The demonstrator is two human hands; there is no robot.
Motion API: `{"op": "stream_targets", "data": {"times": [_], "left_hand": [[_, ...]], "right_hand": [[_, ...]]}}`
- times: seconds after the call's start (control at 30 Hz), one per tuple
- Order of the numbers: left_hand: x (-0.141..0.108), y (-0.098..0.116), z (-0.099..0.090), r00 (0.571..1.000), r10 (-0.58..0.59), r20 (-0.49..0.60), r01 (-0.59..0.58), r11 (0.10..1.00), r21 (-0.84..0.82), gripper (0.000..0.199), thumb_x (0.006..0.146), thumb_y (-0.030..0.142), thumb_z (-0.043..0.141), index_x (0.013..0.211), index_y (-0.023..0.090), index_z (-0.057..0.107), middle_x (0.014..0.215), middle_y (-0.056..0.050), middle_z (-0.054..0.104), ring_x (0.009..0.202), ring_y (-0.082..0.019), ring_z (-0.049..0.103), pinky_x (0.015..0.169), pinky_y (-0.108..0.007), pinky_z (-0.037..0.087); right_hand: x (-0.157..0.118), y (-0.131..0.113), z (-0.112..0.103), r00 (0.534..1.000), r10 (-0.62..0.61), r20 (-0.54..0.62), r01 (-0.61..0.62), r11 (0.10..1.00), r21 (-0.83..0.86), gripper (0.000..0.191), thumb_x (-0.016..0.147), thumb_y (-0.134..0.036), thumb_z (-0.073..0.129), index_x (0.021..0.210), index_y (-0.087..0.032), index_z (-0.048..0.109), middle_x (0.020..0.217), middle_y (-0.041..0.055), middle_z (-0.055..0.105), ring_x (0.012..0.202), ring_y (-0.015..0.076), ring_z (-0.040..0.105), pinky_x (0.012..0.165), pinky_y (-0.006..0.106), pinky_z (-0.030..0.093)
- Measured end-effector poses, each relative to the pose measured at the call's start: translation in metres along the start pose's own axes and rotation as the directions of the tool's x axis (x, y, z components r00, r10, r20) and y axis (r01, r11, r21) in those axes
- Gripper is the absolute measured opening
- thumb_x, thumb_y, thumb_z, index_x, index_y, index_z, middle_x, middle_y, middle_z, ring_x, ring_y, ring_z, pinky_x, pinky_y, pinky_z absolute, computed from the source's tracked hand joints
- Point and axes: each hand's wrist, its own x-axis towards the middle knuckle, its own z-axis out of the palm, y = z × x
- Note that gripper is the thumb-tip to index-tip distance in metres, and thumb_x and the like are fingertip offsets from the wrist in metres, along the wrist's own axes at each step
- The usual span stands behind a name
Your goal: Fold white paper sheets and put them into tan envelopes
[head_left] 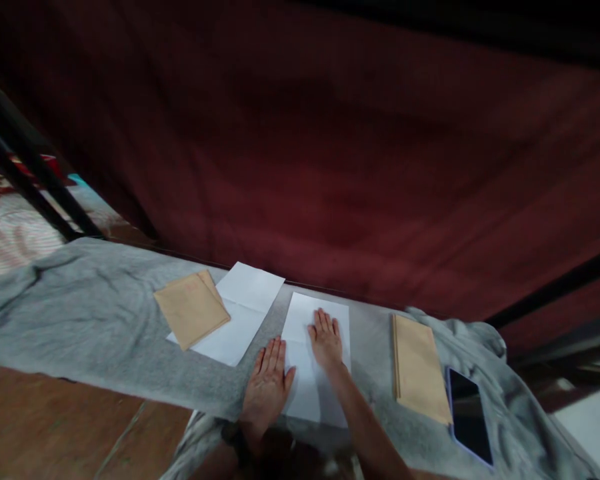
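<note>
A creased white sheet of paper (305,387) lies on the grey cloth straight in front of me. My right hand (326,339) rests flat on its upper part, fingers stretched out. At the sheet's left edge lies my left hand (269,387), palm down with fingers extended, partly on the cloth. Neither hand grips anything. Farther left is a second white sheet (250,293) with a fold line across it. Brown envelopes (191,312) sit on top of its left part. On the right is a stack of longer brown envelopes (420,367).
A phone (470,413) with a dark screen lies right of the envelope stack. Grey cloth (115,320) covers the low surface, bunched at the right. A dark red curtain (320,173) hangs behind it. Dark metal bars (35,167) stand at the left; brown floor (55,420) shows below.
</note>
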Motion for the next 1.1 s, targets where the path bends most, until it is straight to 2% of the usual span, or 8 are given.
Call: {"op": "stream_targets", "data": {"times": [0.17, 0.27, 0.37, 0.5, 0.67, 0.83, 0.97, 1.1], "left_hand": [[-0.005, -0.009, 0.015, 0.999, 0.017, -0.049, -0.016, 0.999, 0.032, 0.059, 0.098, 0.039, 0.042, 0.151, 0.011, 0.043, 0.15, -0.018, 0.049, 0.14, -0.032, 0.047, 0.115, -0.053, 0.039], [0.007, -0.004, 0.024, 0.997, 0.028, -0.075, -0.027, 0.999, 0.017, 0.058, 0.1, 0.035, 0.038, 0.153, 0.011, 0.039, 0.152, -0.018, 0.047, 0.142, -0.033, 0.044, 0.116, -0.054, 0.037], [0.042, 0.011, 0.032, 0.994, 0.107, 0.012, -0.107, 0.994, -0.038, 0.057, 0.102, 0.031, 0.032, 0.155, 0.009, 0.035, 0.157, -0.015, 0.04, 0.146, -0.028, 0.037, 0.118, -0.048, 0.036], [0.101, 0.033, 0.046, 0.953, 0.214, 0.216, -0.206, 0.977, -0.06, 0.054, 0.102, 0.027, 0.03, 0.151, 0.008, 0.041, 0.157, -0.015, 0.041, 0.147, -0.025, 0.036, 0.12, -0.045, 0.033], [0.144, 0.027, 0.064, 0.95, 0.197, 0.241, -0.21, 0.977, 0.031, 0.055, 0.099, 0.022, 0.032, 0.152, 0.012, 0.041, 0.159, -0.01, 0.038, 0.15, -0.024, 0.03, 0.123, -0.045, 0.026], [0.158, 0.003, 0.071, 0.968, 0.172, 0.182, -0.194, 0.975, 0.11, 0.056, 0.101, 0.028, 0.03, 0.152, 0.011, 0.04, 0.158, -0.012, 0.04, 0.149, -0.026, 0.031, 0.122, -0.047, 0.026], [0.158, -0.004, 0.07, 0.978, 0.139, 0.156, -0.161, 0.976, 0.144, 0.059, 0.101, 0.034, 0.032, 0.152, 0.007, 0.04, 0.157, -0.016, 0.04, 0.148, -0.028, 0.034, 0.122, -0.047, 0.027], [0.156, -0.004, 0.068, 0.972, 0.157, 0.174, -0.184, 0.97, 0.156, 0.055, 0.101, 0.034, 0.036, 0.154, 0.021, 0.039, 0.16, -0.011, 0.037, 0.149, -0.028, 0.031, 0.121, -0.049, 0.027]], "right_hand": [[0.02, 0.027, -0.005, 0.998, 0.036, -0.042, -0.037, 0.999, -0.021, 0.054, 0.106, -0.04, 0.026, 0.153, -0.017, 0.038, 0.159, 0.0113, 0.036, 0.148, 0.0255, 0.033, 0.121, 0.049, 0.02], [0.023, 0.038, -0.004, 0.995, 0.068, -0.072, -0.069, 0.997, -0.021, 0.053, 0.106, -0.041, 0.026, 0.152, -0.018, 0.041, 0.159, 0.0115, 0.037, 0.148, 0.0258, 0.034, 0.12, 0.05, 0.02], [0.023, 0.039, -0.003, 0.993, 0.078, -0.086, -0.08, 0.996, -0.025, 0.052, 0.106, -0.039, 0.026, 0.152, -0.019, 0.041, 0.159, 0.0111, 0.036, 0.148, 0.026, 0.034, 0.12, 0.051, 0.02], [0.023, 0.035, -0.006, 0.995, 0.093, -0.042, -0.095, 0.995, -0.037, 0.052, 0.105, -0.036, 0.026, 0.153, -0.02, 0.038, 0.161, 0.0096, 0.031, 0.15, 0.025, 0.029, 0.121, 0.049, 0.018], [0.025, 0.036, -0.007, 0.99, 0.135, -0.049, -0.135, 0.991, -0.01, 0.05, 0.105, -0.034, 0.027, 0.153, -0.022, 0.039, 0.16, 0.0077, 0.034, 0.148, 0.0231, 0.032, 0.123, 0.047, 0.016], [0.027, 0.034, -0.008, 0.985, 0.157, -0.07, -0.156, 0.988, 0.012, 0.049, 0.105, -0.037, 0.029, 0.151, -0.024, 0.042, 0.158, 0.0068, 0.038, 0.146, 0.0238, 0.037, 0.123, 0.049, 0.017], [0.026, 0.034, -0.011, 0.983, 0.164, -0.08, -0.164, 0.986, 0.009, 0.049, 0.106, -0.038, 0.03, 0.151, -0.024, 0.041, 0.158, 0.0059, 0.038, 0.145, 0.024, 0.038, 0.122, 0.048, 0.019], [0.026, 0.032, -0.007, 0.99, 0.12, -0.08, -0.119, 0.993, 0.015, 0.049, 0.105, -0.037, 0.031, 0.15, -0.024, 0.043, 0.158, 0.0055, 0.039, 0.145, 0.0248, 0.039, 0.122, 0.051, 0.02]]}}
